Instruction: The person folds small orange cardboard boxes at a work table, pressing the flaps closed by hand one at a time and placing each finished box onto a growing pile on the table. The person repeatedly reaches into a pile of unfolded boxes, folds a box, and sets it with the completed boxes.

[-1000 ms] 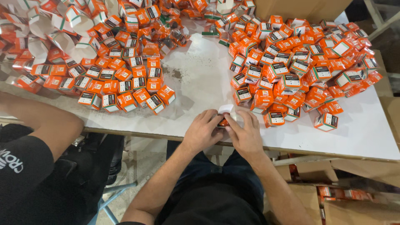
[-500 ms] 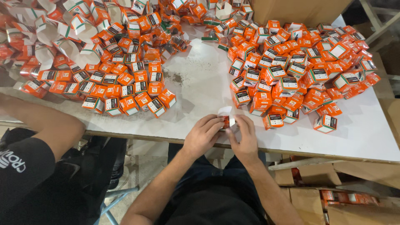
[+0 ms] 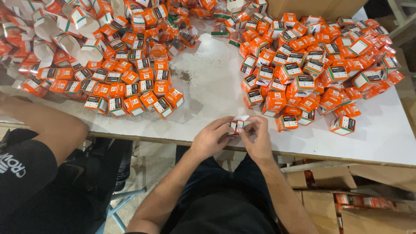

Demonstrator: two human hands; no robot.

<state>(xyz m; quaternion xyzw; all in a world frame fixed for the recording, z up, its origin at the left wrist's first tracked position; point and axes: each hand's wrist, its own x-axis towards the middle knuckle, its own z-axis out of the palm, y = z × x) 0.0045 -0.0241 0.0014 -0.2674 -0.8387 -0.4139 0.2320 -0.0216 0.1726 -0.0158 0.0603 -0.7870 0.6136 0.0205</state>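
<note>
Both hands meet at the near edge of the white table (image 3: 208, 93), just in front of the body. Left hand (image 3: 212, 139) and right hand (image 3: 259, 141) each pinch the same small box (image 3: 238, 125), orange and white, white flap up at the top; fingers wrap it from both sides, so most of it is hidden. The box sits just above the table edge, between the two hands, thumbs close together over it. Can't tell whether it rests on the table or is held clear. Right of the hands: big right pile (image 3: 312, 65) of closed orange boxes, loosely heaped, nearest ones just beside the right hand, one stray box (image 3: 343, 125) out toward the right side. Left of centre: left pile (image 3: 125, 84) of the same boxes, more orderly, several laid in rows with label sides up. Far left top: unfolded blanks (image 3: 56, 30), open white-inside cartons, tumbled together. Bare strip of table runs between the two piles, some dark specks on it. Co-worker's arm (image 3: 47, 123) in a black sleeve lies along the left table edge; that hand is out of view. Below the table at right: cardboard cartons (image 3: 346, 203) on the floor, some holding more orange boxes.
</note>
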